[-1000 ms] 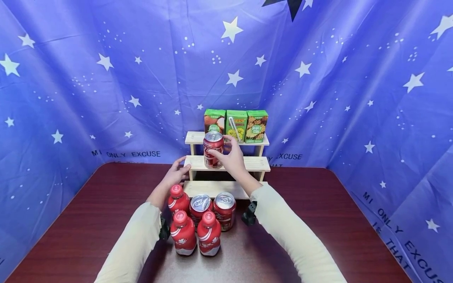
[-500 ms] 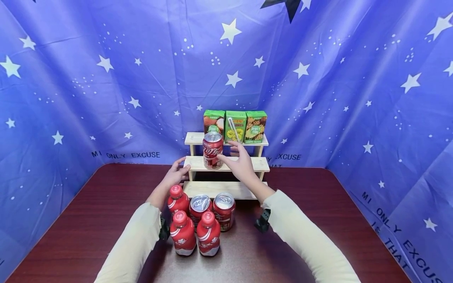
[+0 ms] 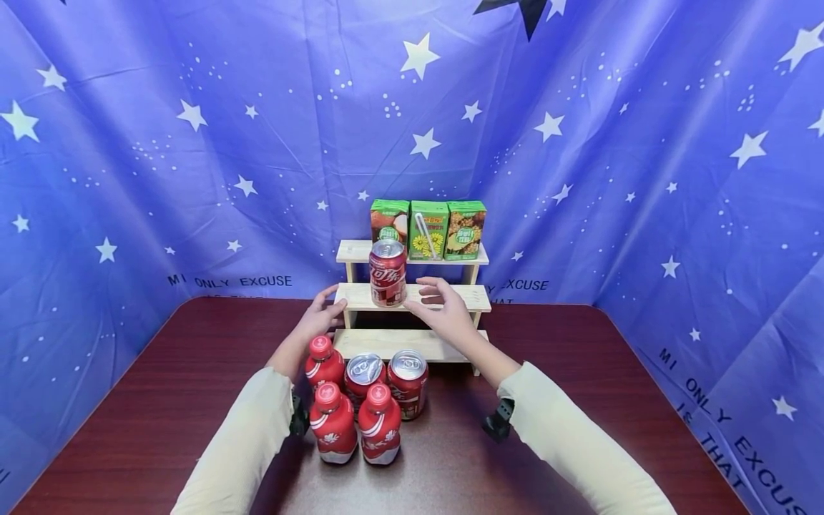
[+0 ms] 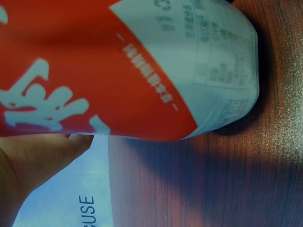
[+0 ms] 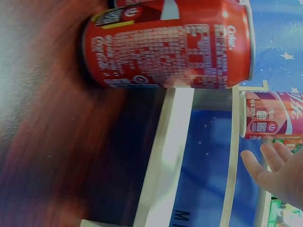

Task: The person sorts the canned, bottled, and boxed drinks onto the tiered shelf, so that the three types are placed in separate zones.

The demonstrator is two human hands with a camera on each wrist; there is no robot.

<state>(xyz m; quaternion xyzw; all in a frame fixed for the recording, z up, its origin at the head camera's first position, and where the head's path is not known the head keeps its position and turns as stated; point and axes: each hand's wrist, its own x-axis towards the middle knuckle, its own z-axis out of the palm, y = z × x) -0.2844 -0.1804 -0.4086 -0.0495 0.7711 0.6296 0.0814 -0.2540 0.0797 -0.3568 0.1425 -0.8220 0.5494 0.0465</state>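
Observation:
A red cola can stands upright on the middle tier of a three-tier wooden shelf. Just right of that can is my right hand, fingers loosely spread and holding nothing. The right wrist view shows a gap between the fingertips and the can. My left hand holds the left end of the middle tier, thumb at the front; its other fingers are partly hidden. In the left wrist view, a red bottle covers most of the left hand, leaving part of it visible.
Three red bottles and two more cola cans stand on the dark wood table before the shelf. Three green drink cartons line the top tier. Behind hangs a blue star-patterned curtain.
My right hand has let go of the cola can and drawn away to the right and down. The can stays on the middle tier. My left hand has not visibly moved.

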